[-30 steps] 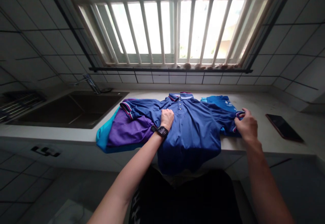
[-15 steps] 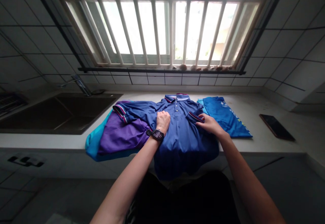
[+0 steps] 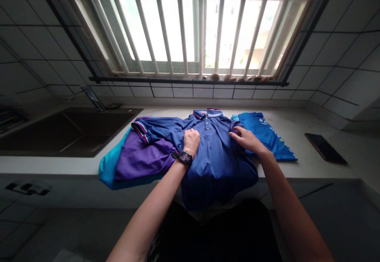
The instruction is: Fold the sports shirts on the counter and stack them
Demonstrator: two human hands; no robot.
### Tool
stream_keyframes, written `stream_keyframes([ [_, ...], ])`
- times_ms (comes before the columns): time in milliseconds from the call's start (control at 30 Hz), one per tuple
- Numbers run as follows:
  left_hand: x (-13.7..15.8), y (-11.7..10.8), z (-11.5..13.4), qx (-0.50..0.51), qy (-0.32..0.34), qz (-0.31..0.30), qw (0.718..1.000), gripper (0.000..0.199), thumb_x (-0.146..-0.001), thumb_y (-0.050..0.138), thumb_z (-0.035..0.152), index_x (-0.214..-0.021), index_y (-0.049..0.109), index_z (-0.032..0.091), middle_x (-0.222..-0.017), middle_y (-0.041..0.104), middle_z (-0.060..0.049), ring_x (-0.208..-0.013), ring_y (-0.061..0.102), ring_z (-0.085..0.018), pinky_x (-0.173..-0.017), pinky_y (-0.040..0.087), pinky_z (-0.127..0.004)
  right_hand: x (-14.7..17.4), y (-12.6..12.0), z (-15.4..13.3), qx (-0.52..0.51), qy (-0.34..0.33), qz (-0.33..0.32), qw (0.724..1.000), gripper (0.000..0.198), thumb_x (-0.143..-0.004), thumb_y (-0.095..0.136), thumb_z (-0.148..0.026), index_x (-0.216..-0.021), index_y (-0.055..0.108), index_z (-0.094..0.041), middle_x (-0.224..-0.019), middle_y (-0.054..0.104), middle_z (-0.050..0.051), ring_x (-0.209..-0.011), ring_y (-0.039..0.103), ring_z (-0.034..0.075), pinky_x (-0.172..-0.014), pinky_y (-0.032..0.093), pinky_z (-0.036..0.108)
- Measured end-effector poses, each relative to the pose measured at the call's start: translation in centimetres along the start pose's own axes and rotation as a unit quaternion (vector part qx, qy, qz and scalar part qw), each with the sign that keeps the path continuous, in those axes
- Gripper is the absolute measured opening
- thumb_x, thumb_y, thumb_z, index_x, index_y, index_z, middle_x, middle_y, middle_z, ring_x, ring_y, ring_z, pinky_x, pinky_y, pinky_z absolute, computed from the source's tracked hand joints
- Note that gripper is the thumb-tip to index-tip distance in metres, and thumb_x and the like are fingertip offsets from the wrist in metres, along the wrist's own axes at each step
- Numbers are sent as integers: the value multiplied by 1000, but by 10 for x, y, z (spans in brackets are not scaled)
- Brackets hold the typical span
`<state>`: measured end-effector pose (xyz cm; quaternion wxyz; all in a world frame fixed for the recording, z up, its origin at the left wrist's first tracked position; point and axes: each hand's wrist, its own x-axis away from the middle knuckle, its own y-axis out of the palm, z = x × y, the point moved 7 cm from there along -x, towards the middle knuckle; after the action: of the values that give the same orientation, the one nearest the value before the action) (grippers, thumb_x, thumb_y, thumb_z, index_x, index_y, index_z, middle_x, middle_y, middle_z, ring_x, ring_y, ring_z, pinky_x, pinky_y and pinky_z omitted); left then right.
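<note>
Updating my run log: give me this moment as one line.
left hand: curled, on polo | right hand: at cuff, grip unclear | purple shirt: partly under polo | phone: on counter

Over the feed I saw a navy-blue polo shirt (image 3: 216, 163), its collar (image 3: 199, 114) and cuff (image 3: 140, 131) striped red and white. Purple cloth (image 3: 139, 165) and turquoise cloth (image 3: 108, 171) showed at the pale counter's (image 3: 297, 125) front edge; white lettering (image 3: 275, 133) marked the bright-blue folded shirt (image 3: 258, 133). Black lines crossed the white tiles (image 3: 182, 93).

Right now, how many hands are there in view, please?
2: the left hand, curled on the navy polo shirt beside its buttons, and the right hand, at a sleeve cuff.
</note>
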<state>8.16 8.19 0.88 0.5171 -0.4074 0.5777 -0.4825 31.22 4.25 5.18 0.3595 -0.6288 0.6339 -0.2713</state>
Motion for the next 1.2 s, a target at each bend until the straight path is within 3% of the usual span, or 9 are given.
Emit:
stream_keyframes([
  [67, -1, 1, 0, -6, 0, 0, 1000, 43, -102, 25, 8, -119, 64, 9, -119, 66, -22, -106, 57, -30, -93, 35, -40, 9, 21, -15, -27, -69, -130, 989, 39, -100, 53, -46, -122, 75, -22, -119, 78, 7, -109, 71, 26, -97, 55, 34],
  [100, -1, 1, 0, -10, 1, 0, 1000, 44, -101, 24, 6, -119, 64, 8, -119, 66, -22, -107, 57, -30, -93, 35, -40, 12, 27, -19, -32, -80, -160, 983, 41, -103, 49, -47, -120, 76, -22, -119, 78, 7, -109, 71, 26, -97, 55, 34],
  [267, -2, 0, 1, -22, 8, 2, 1000, 45, -100, 23, 2, -116, 65, 2, -119, 66, -25, -110, 60, -29, -93, 36, -38, 4, 44, -25, 59, -106, -110, 986, 37, -102, 52, -33, -126, 74, -18, -138, 69, 13, -128, 64, 27, -114, 46, 35],
  [367, -2, 0, 2, -27, 11, 5, 1000, 42, -100, 27, 2, -116, 65, 3, -117, 68, -24, -109, 62, -30, -93, 39, -39, -2, 70, -25, 125, -95, -130, 979, 50, -101, 55, -36, -149, 59, -21, -165, 44, 14, -151, 42, 31, -124, 34, 47],
  [500, -2, 0, 2, -35, 11, 9, 999, 39, -98, 33, 4, -118, 67, 8, -116, 69, -22, -108, 63, -31, -93, 42, -42, -14, 93, -17, 186, -26, -157, 970, 64, -106, 38, -55, -163, 38, -26, -176, 19, 11, -162, 15, 37, -123, 18, 73],
  [700, -2, -1, 2, -34, 13, 19, 999, 43, -99, 27, 1, -114, 67, 1, -116, 69, -25, -110, 65, -31, -94, 42, -40, -50, 94, -3, 206, 40, -154, 965, 68, -107, 30, -57, -167, 28, -24, -177, 10, 13, -162, 12, 38, -120, 17, 77],
  [933, -3, 3, 0, -29, 3, 15, 999, 39, -100, 32, 2, -116, 68, 2, -118, 69, -25, -113, 65, -31, -97, 44, -39, -81, 92, 8, 241, 67, -94, 964, 66, -109, 21, -51, -168, 26, -22, -177, 14, 11, -162, 13, 32, -126, 15, 65],
  [1033, -3, 2, 0, -24, 1, 19, 1000, 36, -99, 36, 2, -116, 68, 1, -117, 69, -25, -113, 65, -31, -98, 45, -40, -83, 91, 7, 246, 54, -59, 966, 64, -109, 23, -44, -166, 32, -16, -174, 22, 15, -161, 21, 32, -128, 17, 61],
  [1200, -3, 4, 0, -32, 7, 18, 999, 41, -100, 31, 2, -114, 69, 1, -116, 70, -23, -110, 66, -30, -96, 48, -40, -74, 90, 1, 244, 6, -2, 970, 59, -105, 34, -35, -158, 44, -12, -169, 35, 18, -159, 26, 34, -127, 13, 66],
])
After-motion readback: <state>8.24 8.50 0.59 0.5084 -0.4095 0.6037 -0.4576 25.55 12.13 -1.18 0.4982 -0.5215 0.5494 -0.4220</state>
